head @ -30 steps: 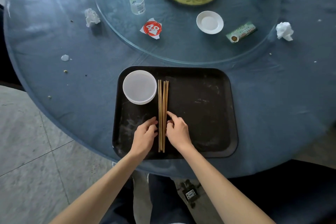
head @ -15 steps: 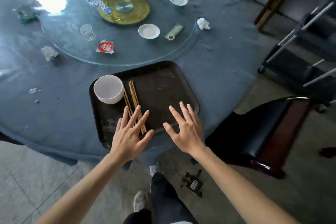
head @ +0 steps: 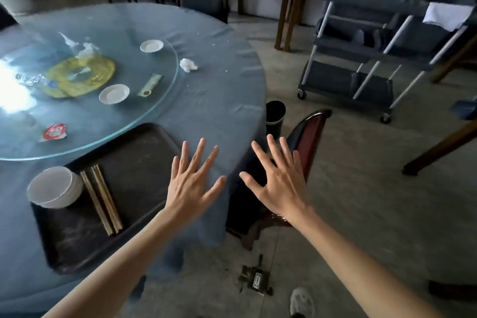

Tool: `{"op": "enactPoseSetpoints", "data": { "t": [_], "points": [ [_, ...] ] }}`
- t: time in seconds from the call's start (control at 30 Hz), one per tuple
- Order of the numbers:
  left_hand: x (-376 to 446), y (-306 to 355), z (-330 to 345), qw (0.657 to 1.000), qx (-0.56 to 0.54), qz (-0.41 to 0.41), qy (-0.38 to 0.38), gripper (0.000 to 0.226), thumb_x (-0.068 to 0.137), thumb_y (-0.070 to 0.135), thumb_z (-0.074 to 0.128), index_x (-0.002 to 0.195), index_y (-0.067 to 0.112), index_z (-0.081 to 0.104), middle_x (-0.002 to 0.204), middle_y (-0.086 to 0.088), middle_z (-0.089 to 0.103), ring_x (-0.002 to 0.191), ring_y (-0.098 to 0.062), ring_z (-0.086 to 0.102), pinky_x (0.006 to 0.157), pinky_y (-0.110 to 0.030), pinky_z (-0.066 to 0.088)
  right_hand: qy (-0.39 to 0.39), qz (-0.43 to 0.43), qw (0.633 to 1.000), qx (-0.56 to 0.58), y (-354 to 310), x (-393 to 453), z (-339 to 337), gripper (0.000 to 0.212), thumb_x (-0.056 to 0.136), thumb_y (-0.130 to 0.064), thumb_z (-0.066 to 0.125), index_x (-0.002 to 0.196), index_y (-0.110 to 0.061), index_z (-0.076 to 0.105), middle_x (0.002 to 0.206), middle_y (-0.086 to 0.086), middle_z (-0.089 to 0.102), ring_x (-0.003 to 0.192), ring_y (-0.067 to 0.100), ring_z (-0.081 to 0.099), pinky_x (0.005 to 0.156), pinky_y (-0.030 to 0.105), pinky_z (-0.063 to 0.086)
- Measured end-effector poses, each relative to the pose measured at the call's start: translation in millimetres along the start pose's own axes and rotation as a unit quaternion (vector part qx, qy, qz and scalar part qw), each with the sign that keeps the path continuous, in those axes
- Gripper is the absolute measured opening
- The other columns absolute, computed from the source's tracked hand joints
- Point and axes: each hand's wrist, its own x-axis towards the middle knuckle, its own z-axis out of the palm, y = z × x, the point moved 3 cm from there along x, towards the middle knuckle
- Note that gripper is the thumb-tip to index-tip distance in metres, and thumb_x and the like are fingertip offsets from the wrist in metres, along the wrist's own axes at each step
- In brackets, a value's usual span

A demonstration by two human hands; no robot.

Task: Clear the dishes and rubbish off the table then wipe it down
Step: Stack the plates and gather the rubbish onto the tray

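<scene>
While both hands, left hand point(head: 191, 186) and right hand point(head: 278, 183), hover spread and empty, clearing is mid-way; 2 saucers point(head: 114, 94) on the far glass turntable point(head: 154, 100) likely next.

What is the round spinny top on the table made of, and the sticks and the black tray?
Turntable: looks like clear glass, glossy; the blue cloth shows through and light glares off it. Chopsticks: probably wood or bamboo, tan and matte with a straight grain look. Tray: likely plastic, black, dull and scuffed with pale smears, though I can't be sure.
</scene>
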Motion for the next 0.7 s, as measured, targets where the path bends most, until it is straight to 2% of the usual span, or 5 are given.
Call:
{"op": "enactPoseSetpoints", "data": {
  "t": [0.23, 0.33, 0.5, 0.7],
  "points": [
    [105, 146, 56, 1.000, -0.002, -0.008, 0.008, 0.073, 0.091, 0.074, 0.022, 0.156, 0.047, 0.007, 0.167, 0.010, -0.010, 0.150, -0.024, -0.026, 0.122, -0.053, -0.001, -0.030, 0.013, 0.999, 0.020, 171, 45, -69, 0.081, 0.088, -0.080, 0.031, 0.159, -0.044, 0.017, 0.171, -0.002, 0.004, 0.157, 0.020, -0.008, 0.125, 0.055, 0.003],
    [140, 190, 70, 0.999, -0.016, -0.020, 0.026, 0.071, 0.092, 0.074, 0.022, 0.156, 0.048, 0.006, 0.166, 0.013, -0.012, 0.150, -0.022, -0.027, 0.119, -0.048, -0.006, -0.025, 0.003, 0.999, 0.026, 226, 70, -98, 0.081, 0.089, -0.081, 0.031, 0.159, -0.043, 0.017, 0.171, -0.002, 0.005, 0.157, 0.019, -0.007, 0.126, 0.056, 0.006],
    [210, 224, 93, 0.998, -0.008, -0.046, 0.031, 0.072, 0.092, 0.074, 0.021, 0.156, 0.046, 0.007, 0.166, 0.013, -0.012, 0.150, -0.020, -0.028, 0.121, -0.050, -0.004, -0.019, -0.020, 0.999, 0.040, 296, 147, -116, 0.080, 0.089, -0.080, 0.034, 0.159, -0.046, 0.015, 0.171, -0.005, 0.003, 0.157, 0.018, -0.010, 0.123, 0.049, -0.002],
    [321, 226, 134, 0.995, 0.015, -0.090, 0.041, 0.072, 0.091, 0.074, 0.019, 0.156, 0.047, 0.004, 0.166, 0.014, -0.015, 0.150, -0.021, -0.027, 0.120, -0.049, -0.005, -0.065, -0.060, 0.995, 0.040, 354, 267, -90, 0.080, 0.088, -0.077, 0.032, 0.159, -0.045, 0.015, 0.171, -0.003, 0.003, 0.157, 0.018, -0.011, 0.124, 0.052, -0.002]
  ]
}}
